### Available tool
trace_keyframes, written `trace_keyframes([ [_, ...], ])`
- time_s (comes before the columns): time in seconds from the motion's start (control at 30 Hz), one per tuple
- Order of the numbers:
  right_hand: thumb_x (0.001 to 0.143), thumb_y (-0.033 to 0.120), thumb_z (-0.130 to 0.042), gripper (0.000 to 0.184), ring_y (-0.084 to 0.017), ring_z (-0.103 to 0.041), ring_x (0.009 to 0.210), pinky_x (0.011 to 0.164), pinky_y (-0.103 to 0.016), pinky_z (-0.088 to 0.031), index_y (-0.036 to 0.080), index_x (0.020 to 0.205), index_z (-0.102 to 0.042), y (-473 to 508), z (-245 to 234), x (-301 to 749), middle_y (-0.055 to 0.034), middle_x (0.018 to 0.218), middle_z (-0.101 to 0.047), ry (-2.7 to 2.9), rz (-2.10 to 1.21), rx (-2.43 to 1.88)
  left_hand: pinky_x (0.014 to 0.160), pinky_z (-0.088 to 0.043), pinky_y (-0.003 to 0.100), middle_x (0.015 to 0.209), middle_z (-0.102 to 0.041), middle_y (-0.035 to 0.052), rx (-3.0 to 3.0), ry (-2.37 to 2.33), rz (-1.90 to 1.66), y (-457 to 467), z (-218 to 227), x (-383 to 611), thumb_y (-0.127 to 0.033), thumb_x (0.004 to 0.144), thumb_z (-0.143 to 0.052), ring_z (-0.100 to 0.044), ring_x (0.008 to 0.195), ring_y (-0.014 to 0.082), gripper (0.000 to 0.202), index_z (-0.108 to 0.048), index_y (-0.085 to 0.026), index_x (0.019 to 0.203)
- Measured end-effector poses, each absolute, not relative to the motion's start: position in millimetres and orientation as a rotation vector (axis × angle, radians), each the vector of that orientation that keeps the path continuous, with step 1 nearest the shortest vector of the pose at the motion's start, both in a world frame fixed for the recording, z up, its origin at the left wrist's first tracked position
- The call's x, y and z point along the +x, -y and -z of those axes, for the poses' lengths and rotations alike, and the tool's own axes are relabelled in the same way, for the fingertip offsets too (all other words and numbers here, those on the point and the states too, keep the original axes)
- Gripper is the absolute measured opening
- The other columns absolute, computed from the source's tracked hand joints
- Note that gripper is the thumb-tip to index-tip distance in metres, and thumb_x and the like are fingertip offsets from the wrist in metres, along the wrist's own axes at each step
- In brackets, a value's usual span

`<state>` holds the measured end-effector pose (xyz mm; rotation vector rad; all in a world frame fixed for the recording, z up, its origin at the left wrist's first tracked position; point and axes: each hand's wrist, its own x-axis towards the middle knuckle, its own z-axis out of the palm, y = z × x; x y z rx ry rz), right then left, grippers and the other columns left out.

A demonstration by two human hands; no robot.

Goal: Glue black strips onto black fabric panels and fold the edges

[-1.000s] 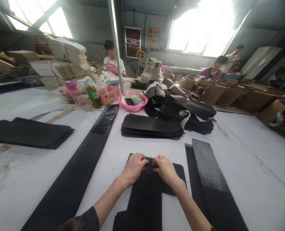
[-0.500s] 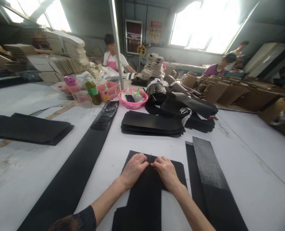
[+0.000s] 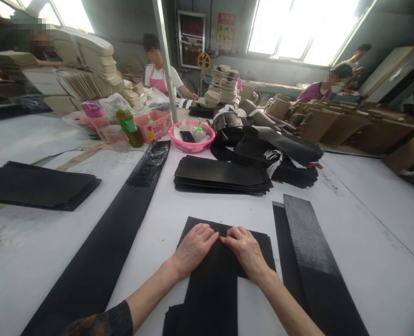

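A long black strip [image 3: 212,294] of sheet material runs toward me from a wider black panel [image 3: 263,247] lying crosswise on the white table [image 3: 150,266]. My left hand [image 3: 197,247] and my right hand [image 3: 243,249] meet near the strip's far end, thumbs and fingers pinched together at its edge. Both hands rest low over the panel, and their fingertips nearly touch. What lies between the fingertips is mostly hidden. At the bottom, a smaller black piece [image 3: 172,319] shows to the left of the strip.
Long black strips lie left [image 3: 101,252] and right [image 3: 319,266]. Beyond are a black sheet stack [image 3: 221,172], a pink basin [image 3: 192,145], a pink basket [image 3: 153,123] and a bottle [image 3: 129,128]. Another black stack [image 3: 38,184] is far left. Several people work behind.
The view has shifted slightly, moving the background. Both hands keep almost the same place on the black strip, with their fingertips a little closer together.
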<state>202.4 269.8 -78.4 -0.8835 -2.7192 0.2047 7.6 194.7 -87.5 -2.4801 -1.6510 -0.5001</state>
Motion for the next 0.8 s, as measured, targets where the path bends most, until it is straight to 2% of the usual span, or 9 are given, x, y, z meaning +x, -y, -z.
trace_keyframes([
  [0.1,0.095,0.033,-0.05,0.016,-0.014,-0.049,0.089,0.078,-0.028,-0.041,0.027,0.086,-0.061,-271.7,77.8,203.6,0.0017,0.094,-0.057,2.704,-0.253,-0.879,0.1,-0.043,0.037,0.112,-0.057,0.0071,-2.477,1.665,0.527,-194.8,89.7,6.6,-0.015,0.095,-0.046,-0.05,0.111,0.0215,0.026,-0.055,-0.013,0.119],
  [0.23,0.095,0.033,-0.05,0.015,-0.014,-0.049,0.088,0.077,-0.027,-0.042,0.028,0.088,-0.063,-274.6,76.3,204.6,0.0021,0.093,-0.058,2.684,-0.328,-0.857,0.1,-0.042,0.038,0.109,-0.059,0.006,-2.483,1.611,0.475,-194.6,91.8,5.7,-0.015,0.093,-0.049,-0.051,0.11,0.0223,0.024,-0.057,-0.014,0.116],
  [0.53,0.096,0.024,-0.047,0.02,-0.017,-0.05,0.094,0.084,-0.031,-0.043,0.03,0.108,-0.061,-271.2,72.4,205.8,-0.0026,0.1,-0.056,2.756,-0.298,-0.8,0.104,-0.039,0.044,0.115,-0.058,0.0095,-2.477,1.443,0.281,-195.5,93.9,8.8,-0.01,0.092,-0.046,-0.052,0.113,0.0255,0.027,-0.056,-0.01,0.117],
  [0.67,0.094,0.023,-0.049,0.02,-0.017,-0.05,0.095,0.086,-0.032,-0.043,0.03,0.11,-0.06,-271.2,69.8,207.6,-0.0018,0.1,-0.057,2.791,-0.259,-0.788,0.102,-0.04,0.043,0.108,-0.06,0.009,-2.477,1.423,0.245,-194.3,92.6,8.9,-0.011,0.093,-0.045,-0.053,0.111,0.0255,0.033,-0.051,-0.008,0.125],
  [0.8,0.094,0.023,-0.05,0.02,-0.016,-0.051,0.094,0.084,-0.029,-0.045,0.029,0.11,-0.06,-277.2,65.3,212.5,-0.0004,0.099,-0.058,2.842,-0.264,-0.735,0.095,-0.045,0.043,0.111,-0.06,0.0119,-2.454,1.424,0.165,-191.6,88.8,12.6,-0.009,0.091,-0.045,-0.053,0.112,0.0287,0.037,-0.049,-0.006,0.128],
])
